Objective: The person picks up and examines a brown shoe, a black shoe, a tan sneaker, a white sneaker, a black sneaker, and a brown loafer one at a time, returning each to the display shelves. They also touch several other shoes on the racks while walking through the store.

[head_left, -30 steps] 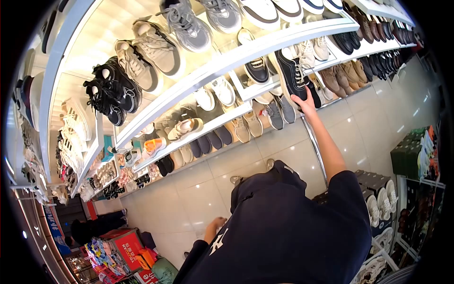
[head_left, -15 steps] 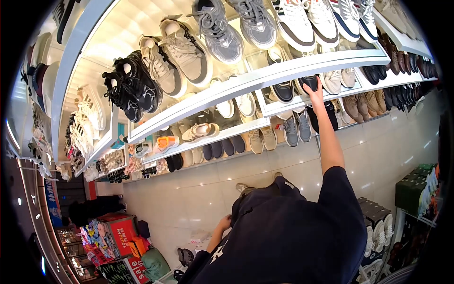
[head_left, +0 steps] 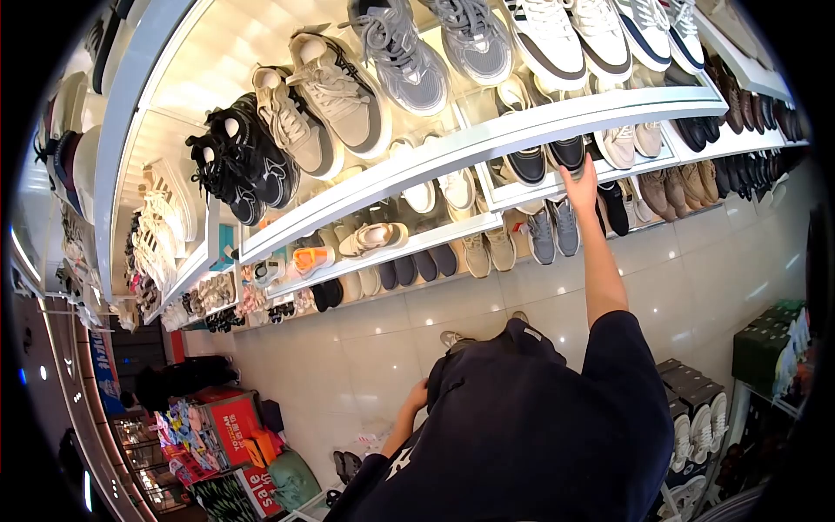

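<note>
While the left hand (head_left: 419, 396) hangs low beside the dark cloth (head_left: 457, 370) at the wearer's front, its fingers are too hidden to tell whether its grip is wide, narrow or holding anything. Ahead, the upper shelf's thick white front edge (head_left: 487, 142) cuts across the view. It carries a black lace-up pair (head_left: 252, 165), a beige lace-up pair (head_left: 330, 100), a grey mesh pair (head_left: 404, 65) and white sneakers with dark trim (head_left: 557, 43).

Beneath that edge, the right hand (head_left: 579, 184) reaches to the front of the lower glass shelf (head_left: 531, 196), its thumb and fingers at the rounded toe of a black shoe with a pale sole edge (head_left: 568, 154). I cannot tell whether this grip is closed tightly or only resting there. The shoe lies toe outward by the shelf's front edge, its back part hidden by the upper shelf. A similar black shoe with a white sole rim (head_left: 527, 163) sits just beside it on the left, cream shoes (head_left: 619, 146) on the right.

Lower down, grey sneakers (head_left: 542, 235) and black shoes (head_left: 616, 209) line the bottom row above the glossy tiled floor (head_left: 374, 365). Farther off are a red sign (head_left: 235, 426) and a person in dark clothes (head_left: 187, 381).
</note>
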{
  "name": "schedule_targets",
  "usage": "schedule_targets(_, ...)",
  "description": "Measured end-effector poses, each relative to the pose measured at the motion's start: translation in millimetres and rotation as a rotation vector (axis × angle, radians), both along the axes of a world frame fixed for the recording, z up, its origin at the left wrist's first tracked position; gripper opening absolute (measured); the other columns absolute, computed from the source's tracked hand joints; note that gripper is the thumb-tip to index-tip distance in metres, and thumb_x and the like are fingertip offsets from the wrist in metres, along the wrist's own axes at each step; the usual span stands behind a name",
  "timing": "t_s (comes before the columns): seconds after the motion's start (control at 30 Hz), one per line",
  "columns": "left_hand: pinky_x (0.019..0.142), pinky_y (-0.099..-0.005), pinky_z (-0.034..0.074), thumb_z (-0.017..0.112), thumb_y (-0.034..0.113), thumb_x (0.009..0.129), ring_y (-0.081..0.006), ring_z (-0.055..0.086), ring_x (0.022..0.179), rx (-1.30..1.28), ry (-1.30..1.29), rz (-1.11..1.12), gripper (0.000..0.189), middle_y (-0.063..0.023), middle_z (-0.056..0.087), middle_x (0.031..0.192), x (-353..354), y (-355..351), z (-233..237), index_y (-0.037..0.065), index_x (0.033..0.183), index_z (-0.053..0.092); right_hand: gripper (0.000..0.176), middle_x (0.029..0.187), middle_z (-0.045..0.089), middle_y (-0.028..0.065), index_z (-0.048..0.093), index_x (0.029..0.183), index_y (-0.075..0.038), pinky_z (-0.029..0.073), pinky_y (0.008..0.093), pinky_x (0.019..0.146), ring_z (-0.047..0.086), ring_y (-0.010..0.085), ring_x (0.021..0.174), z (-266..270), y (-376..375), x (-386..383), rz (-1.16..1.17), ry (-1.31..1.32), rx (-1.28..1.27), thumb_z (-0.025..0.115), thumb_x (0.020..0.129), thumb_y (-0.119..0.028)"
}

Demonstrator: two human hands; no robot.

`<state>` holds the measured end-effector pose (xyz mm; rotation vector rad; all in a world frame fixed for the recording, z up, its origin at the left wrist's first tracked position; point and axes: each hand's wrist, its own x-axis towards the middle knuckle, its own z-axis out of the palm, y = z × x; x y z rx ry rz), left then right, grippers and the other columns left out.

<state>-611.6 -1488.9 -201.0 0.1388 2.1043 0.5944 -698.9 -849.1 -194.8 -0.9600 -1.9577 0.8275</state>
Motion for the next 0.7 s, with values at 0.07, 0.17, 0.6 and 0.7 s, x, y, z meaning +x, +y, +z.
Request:
schedule_targets(0.07, 0.081, -0.0372, 0.046, 0.051, 0.035, 0.083, -0.0326, 0.06, 0.095, -0.016, 0.006, 0.002, 0.045, -0.0227, 0.063, 0.1, -5, -4, -10, -0.002, 0.109, 0.057, 0.063, 0.132, 0.04, 0.0263, 0.036, 0.129, 0.008, 0.031, 0.0418, 0.103, 0.037, 0.0401, 0.123, 1, -33, 29, 0.02, -0.092, 0.079, 0.062, 0.079, -0.019)
schedule_targets(0.17, 0.08, -0.0374, 0.047, 0.05, 0.031, 0.083, -0.0328, 0.061, 0.093, -0.046, -0.028, 0.029, 0.041, -0.0229, 0.063, 0.097, -8, 1, -16, -0.002, 0.107, 0.058, 0.058, 0.13, 0.042, 0.0271, 0.036, 0.131, 0.004, 0.031, 0.0414, 0.103, 0.039, 0.0394, 0.123, -53, -99, 82, 0.212, -0.148, -0.201, 0.057, 0.082, -0.018)
schedule_targets(0.6, 0.084, -0.04, 0.046, 0.05, 0.028, 0.082, -0.0353, 0.06, 0.096, -0.013, 0.005, -0.264, 0.036, -0.0204, 0.063, 0.101, -46, 36, -49, 0.002, 0.104, 0.061, 0.031, 0.084, 0.065, 0.0161, 0.065, 0.094, -0.002, 0.05, 0.0326, 0.071, 0.063, 0.0245, 0.078, -140, -197, 314, 0.595, -1.117, -0.967, 0.055, 0.078, -0.027)
schedule_targets(0.7, 0.083, -0.0393, 0.047, 0.05, 0.026, 0.081, -0.0339, 0.06, 0.094, 0.015, 0.02, -0.265, 0.034, -0.019, 0.063, 0.1, -53, 35, -52, 0.001, 0.101, 0.062, 0.033, 0.076, 0.065, 0.0162, 0.066, 0.089, 0.0, 0.049, 0.0344, 0.06, 0.063, 0.0223, 0.062, -144, -178, 322, 0.785, -1.307, -0.642, 0.055, 0.076, -0.028)
